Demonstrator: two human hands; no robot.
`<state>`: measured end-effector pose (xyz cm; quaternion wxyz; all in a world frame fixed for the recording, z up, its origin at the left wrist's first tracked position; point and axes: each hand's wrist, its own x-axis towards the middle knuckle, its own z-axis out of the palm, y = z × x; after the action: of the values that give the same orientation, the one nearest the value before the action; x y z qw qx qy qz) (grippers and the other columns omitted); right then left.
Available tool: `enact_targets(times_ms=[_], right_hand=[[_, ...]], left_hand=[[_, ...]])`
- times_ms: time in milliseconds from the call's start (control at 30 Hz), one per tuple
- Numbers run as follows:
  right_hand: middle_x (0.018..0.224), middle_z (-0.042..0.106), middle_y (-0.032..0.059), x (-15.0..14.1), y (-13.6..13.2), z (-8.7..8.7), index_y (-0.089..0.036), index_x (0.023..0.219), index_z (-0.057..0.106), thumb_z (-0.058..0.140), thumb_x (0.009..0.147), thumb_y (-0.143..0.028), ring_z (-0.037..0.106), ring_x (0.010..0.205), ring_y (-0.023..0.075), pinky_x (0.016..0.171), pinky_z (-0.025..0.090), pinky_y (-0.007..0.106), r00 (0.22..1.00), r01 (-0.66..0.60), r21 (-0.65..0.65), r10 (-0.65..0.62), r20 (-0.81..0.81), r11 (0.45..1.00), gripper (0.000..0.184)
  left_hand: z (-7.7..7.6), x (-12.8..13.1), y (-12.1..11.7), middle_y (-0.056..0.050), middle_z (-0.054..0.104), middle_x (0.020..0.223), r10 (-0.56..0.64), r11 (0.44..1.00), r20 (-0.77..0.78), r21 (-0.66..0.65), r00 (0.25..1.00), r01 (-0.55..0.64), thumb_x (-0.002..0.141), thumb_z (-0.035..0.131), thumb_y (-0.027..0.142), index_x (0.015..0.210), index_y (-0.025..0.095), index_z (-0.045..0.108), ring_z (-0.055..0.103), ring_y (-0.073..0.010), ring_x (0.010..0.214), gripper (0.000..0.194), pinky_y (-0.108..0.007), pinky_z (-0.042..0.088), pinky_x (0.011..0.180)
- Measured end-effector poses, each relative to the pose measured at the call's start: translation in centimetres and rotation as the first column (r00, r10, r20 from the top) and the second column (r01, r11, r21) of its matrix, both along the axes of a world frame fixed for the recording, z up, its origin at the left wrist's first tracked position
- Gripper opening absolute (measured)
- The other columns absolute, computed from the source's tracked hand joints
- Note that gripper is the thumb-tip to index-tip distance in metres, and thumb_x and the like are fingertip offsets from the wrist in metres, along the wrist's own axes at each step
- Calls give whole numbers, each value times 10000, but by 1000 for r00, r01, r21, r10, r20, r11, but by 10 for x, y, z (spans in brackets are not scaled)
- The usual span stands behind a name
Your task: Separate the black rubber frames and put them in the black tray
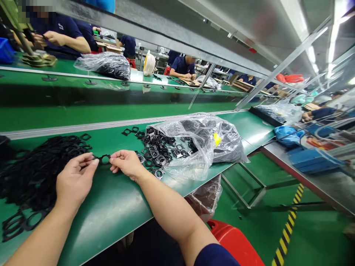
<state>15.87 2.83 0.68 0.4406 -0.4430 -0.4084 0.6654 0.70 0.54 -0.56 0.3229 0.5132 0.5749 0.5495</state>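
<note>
Over the near edge of a green worktop (111, 199), my left hand (75, 180) and my right hand (127, 163) face each other. Between their fingertips is a small black plastic part with a round hole (101, 161); the left thumb and fingers pinch its left end, the right ones its right end. A large heap of similar black ring-shaped parts (41, 166) lies beside my left hand. To the right of my right hand, a looser pile of black parts (158, 149) spills from the mouth of a clear plastic bag (199, 162).
A conveyor belt (138, 101) runs behind the worktop, with co-workers (183, 68) seated beyond it. A metal post (202, 85) rises at the back. At right are a side bench with blue items (313, 160) and a red stool (233, 240) below.
</note>
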Motion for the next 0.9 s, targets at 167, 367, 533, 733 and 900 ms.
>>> enact_targets(times_ms=[167, 367, 533, 733, 900], right_hand=[[491, 589, -52, 1, -1, 0, -154, 774, 598, 775, 646, -267, 542, 426, 68, 449, 455, 177, 999, -48, 18, 49, -6, 999, 246], [570, 594, -47, 4, 2, -2, -135, 778, 637, 801, 604, -317, 535, 481, 47, 475, 455, 168, 1000, -25, 60, 24, 17, 998, 300], [569, 583, -49, 6, 4, -6, -133, 791, 625, 778, 643, -320, 551, 494, 53, 484, 461, 170, 995, -84, 65, 80, 60, 994, 283], [653, 634, -25, 10, 3, -5, -138, 878, 672, 711, 726, -248, 566, 518, 53, 562, 492, 206, 979, -198, 93, 191, 73, 976, 192], [591, 590, -45, 10, 5, -8, -142, 861, 687, 715, 715, -248, 508, 477, 45, 515, 451, 193, 967, -137, 144, 101, 233, 980, 182]], left_hand=[[0, -4, 7, -23, 652, 842, -78, 931, 400, -300, 913, 210, 586, 790, 360, 981, 168, 650, 605, -131, 664, 461, -270, 529, 644], [8, -3, 4, 7, 660, 783, -84, 921, 456, -304, 886, 244, 533, 828, 290, 988, 174, 660, 607, -94, 635, 499, -176, 527, 587], [11, -4, 3, -39, 689, 762, -114, 850, 477, -408, 872, 334, 472, 845, 291, 833, 122, 693, 628, -120, 635, 427, -186, 540, 568], [10, -8, 5, -8, 668, 647, -111, 854, 420, -423, 900, 303, 414, 860, 288, 807, 133, 685, 613, -112, 568, 457, -176, 513, 514], [8, -7, 5, 8, 642, 594, -69, 878, 346, -423, 936, 221, 402, 858, 276, 769, 128, 676, 573, -92, 513, 436, -164, 472, 459]])
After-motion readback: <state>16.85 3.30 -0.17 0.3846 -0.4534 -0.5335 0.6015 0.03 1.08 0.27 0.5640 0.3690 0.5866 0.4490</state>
